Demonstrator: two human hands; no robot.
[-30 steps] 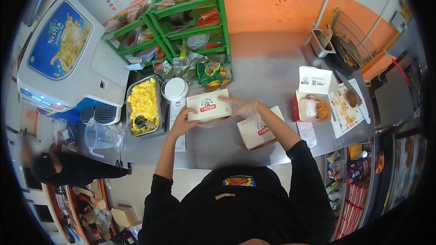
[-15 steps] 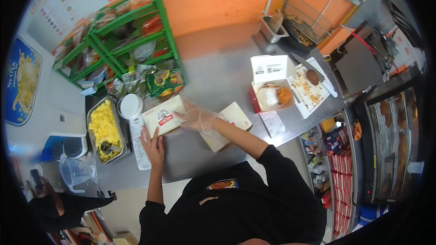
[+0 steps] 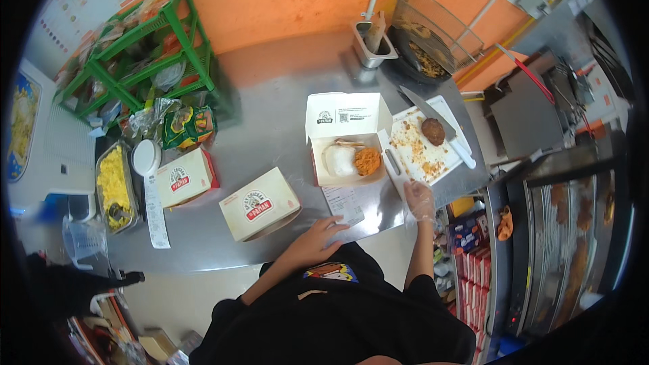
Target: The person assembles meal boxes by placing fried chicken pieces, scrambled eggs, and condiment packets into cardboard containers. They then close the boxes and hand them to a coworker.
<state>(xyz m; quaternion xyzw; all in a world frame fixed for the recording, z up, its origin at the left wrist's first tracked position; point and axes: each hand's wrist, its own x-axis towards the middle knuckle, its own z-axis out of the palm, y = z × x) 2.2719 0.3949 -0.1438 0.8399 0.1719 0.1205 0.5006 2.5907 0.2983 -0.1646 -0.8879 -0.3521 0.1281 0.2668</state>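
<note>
My left hand (image 3: 316,239), bare, is held low at the counter's front edge with its fingers stretched out and nothing in them. Just beyond its fingertips lies a paper receipt (image 3: 346,204). My right hand (image 3: 420,201) wears a clear plastic glove, and its fingers close at the near left end of a white cutting board (image 3: 441,167). On the board are a brown fried piece (image 3: 433,132), crumbs and a knife (image 3: 430,109) with a white handle. Left of it stands an open carton (image 3: 316,162) holding white rice (image 3: 340,160) and an orange fried piece (image 3: 367,161).
Two closed cartons, one (image 3: 181,180) farther left and one (image 3: 260,204) nearer, stand on the steel counter. Beside them are a white round lid (image 3: 146,157), a long receipt (image 3: 157,220) and a tray of yellow food (image 3: 113,179). A green rack (image 3: 145,44) stands behind.
Both hands have left the closed carton at the left and moved right. My right hand has reached the cutting board; my left hand has drawn back to the counter's edge. The view has shifted right.
</note>
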